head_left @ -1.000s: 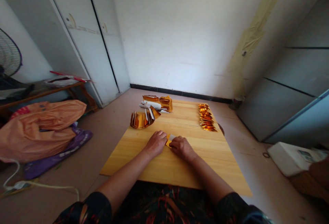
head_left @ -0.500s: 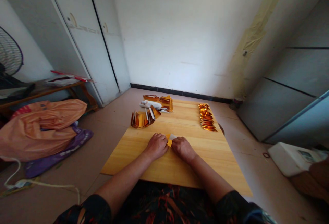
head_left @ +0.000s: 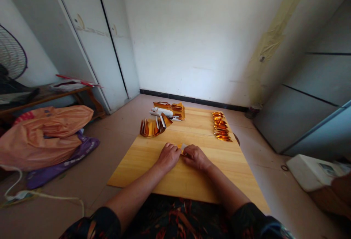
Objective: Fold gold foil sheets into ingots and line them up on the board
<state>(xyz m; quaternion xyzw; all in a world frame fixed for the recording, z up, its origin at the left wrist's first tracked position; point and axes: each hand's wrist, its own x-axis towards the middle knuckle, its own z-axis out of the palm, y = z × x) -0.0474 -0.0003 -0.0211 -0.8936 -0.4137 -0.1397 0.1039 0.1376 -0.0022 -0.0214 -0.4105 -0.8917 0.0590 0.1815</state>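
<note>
Both my hands meet over a small sheet of gold-and-white foil paper (head_left: 183, 146) near the middle of the wooden board (head_left: 170, 180). My left hand (head_left: 169, 156) is closed on the paper's left side, fingers bent. From the other side, my right hand (head_left: 196, 157) grips it with curled fingers. Most of the sheet is hidden under the fingers; a pale corner shows between them. Ahead on the left stands a curved stack of gold foil sheets (head_left: 153, 126). A row of folded gold foil pieces (head_left: 221, 126) lies at the right.
Behind the curved stack lie a white packet (head_left: 161, 112) and more gold paper (head_left: 178, 110). A grey cabinet (head_left: 90, 41) and an orange bag (head_left: 46, 133) are on the left. At the right are a grey refrigerator (head_left: 309, 96) and a white box (head_left: 312, 169).
Less of the foil paper shows between my hands now. My right fingers have curled over it, and my left hand has shifted slightly right.
</note>
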